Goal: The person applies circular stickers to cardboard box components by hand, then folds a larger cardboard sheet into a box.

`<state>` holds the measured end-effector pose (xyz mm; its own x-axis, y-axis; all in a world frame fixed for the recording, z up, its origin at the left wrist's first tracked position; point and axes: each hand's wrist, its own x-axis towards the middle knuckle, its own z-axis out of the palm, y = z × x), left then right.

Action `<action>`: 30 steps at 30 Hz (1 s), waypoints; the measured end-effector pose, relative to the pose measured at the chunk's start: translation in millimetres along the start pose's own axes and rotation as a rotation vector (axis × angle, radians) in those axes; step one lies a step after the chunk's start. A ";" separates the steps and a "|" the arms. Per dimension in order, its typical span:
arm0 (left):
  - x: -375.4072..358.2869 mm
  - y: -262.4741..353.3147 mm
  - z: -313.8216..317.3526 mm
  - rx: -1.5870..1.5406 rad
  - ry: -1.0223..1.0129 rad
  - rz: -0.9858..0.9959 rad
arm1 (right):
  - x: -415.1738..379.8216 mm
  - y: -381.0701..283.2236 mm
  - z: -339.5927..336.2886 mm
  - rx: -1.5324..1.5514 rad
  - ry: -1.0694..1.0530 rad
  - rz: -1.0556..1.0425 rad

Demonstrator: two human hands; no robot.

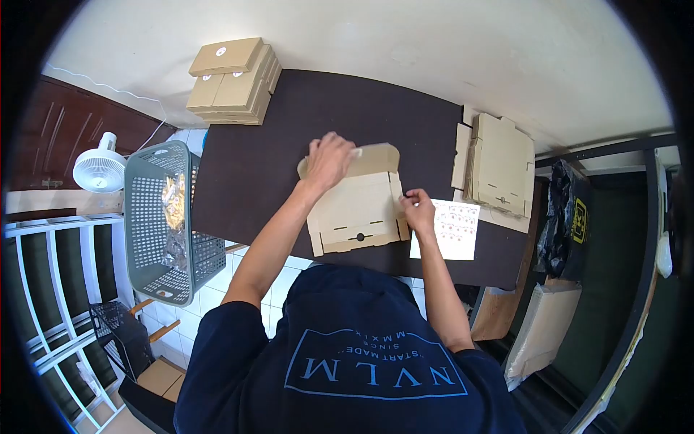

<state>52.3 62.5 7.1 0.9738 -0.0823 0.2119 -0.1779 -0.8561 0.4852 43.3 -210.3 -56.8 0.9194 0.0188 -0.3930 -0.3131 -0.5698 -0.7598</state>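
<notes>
An unfolded brown cardboard box (354, 199) lies on the dark table in front of me, its flaps partly raised and a dark round hole near its front edge. My left hand (330, 160) is at the box's far left flap with its fingers curled together. A small pale piece shows by those fingertips, too small to name. At the box's right side wall is my right hand (418, 211), thumb and fingers pinched on the cardboard edge. Beside that hand lies a white sheet (457, 235) with rows of small printed marks, partly covered by the hand and wrist.
Folded boxes (235, 83) are stacked at the table's far left corner. Flat cardboard blanks (500, 163) are piled on the right. Left of the table stands a grey-green plastic basket (137, 231) holding bagged yellowish material, with a white fan (100, 170) behind it.
</notes>
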 end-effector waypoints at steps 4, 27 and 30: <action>-6.1 6.2 -13.7 0.001 0.419 -0.168 | -19.7 5.7 8.0 -0.347 0.087 -0.149; -204.7 -41.7 8.1 -0.358 -0.036 -0.251 | -31.0 55.0 -13.8 0.020 -0.280 -0.421; -206.8 -54.0 19.8 -0.635 -0.069 -0.395 | -39.5 54.6 -15.2 0.172 -0.329 -0.239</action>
<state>-136.6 115.7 -79.7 0.9850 0.1208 -0.1230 0.1597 -0.3708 0.9149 -6.5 -254.6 -74.9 0.8546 0.4103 -0.3183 -0.1612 -0.3730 -0.9137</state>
